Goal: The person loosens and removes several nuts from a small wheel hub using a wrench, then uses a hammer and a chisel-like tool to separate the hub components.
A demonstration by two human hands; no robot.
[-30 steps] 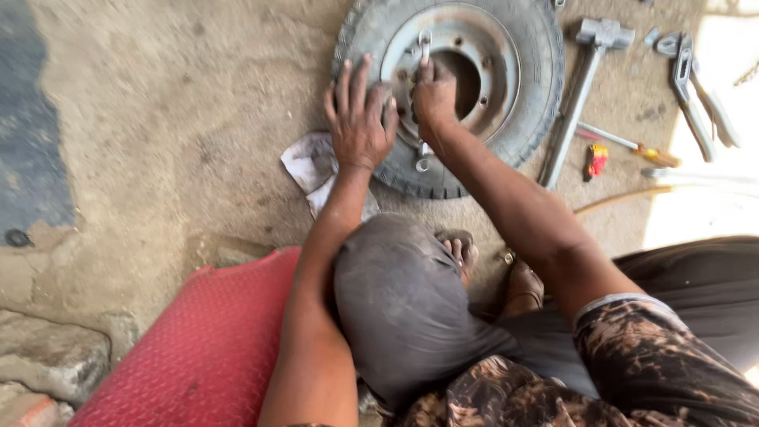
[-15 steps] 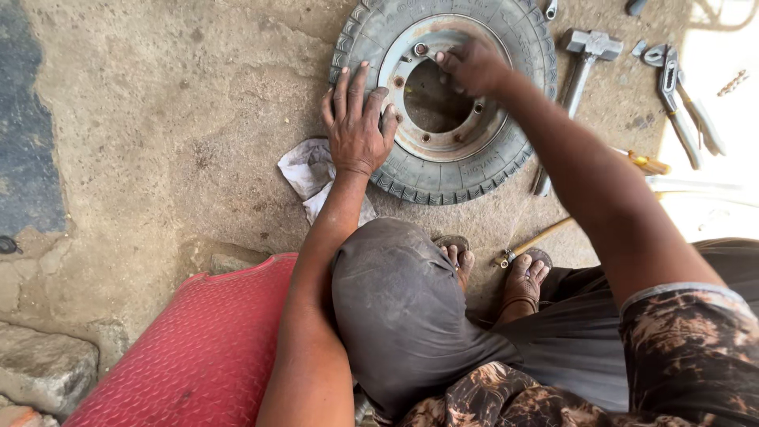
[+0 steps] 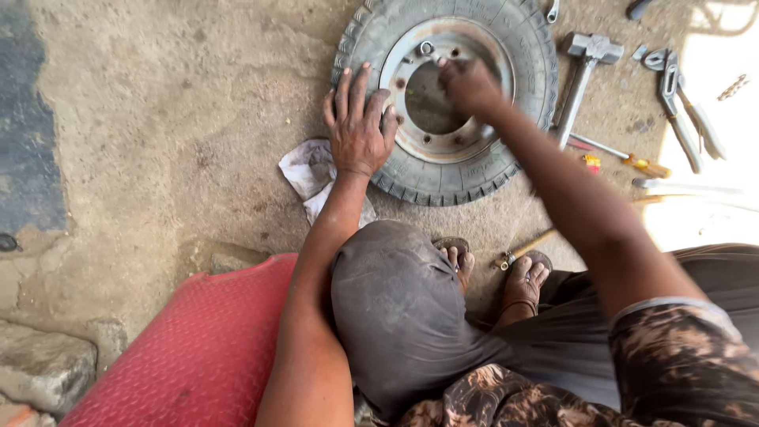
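- The bare dirt ground [image 3: 158, 134] fills the upper left of the frame, the widest open room around the work.
- A red textured mat [image 3: 198, 356] covers the lower left, its upper edge ending just short of the wheel.
- The wheel [image 3: 443, 103], a treaded tyre on a rusty rim, lies flat at upper centre; its top is cut by the frame edge.
- The left hand [image 3: 357, 126] lies flat and spread on the tyre's left side, fingers reaching the rim edge, clasping nothing.
- The right hand [image 3: 468, 83] is over the rim's upper right, fingers curled; blurred, so I cannot tell whether it grips anything.
- A hammer [image 3: 581, 75] lies just right of the tyre, with little gap.
- A white rag [image 3: 312, 170] lies under the left wrist, touching the tyre's lower left.
- Pliers [image 3: 684, 107] and a screwdriver [image 3: 624, 158] lie farther right, apart from the wheel.
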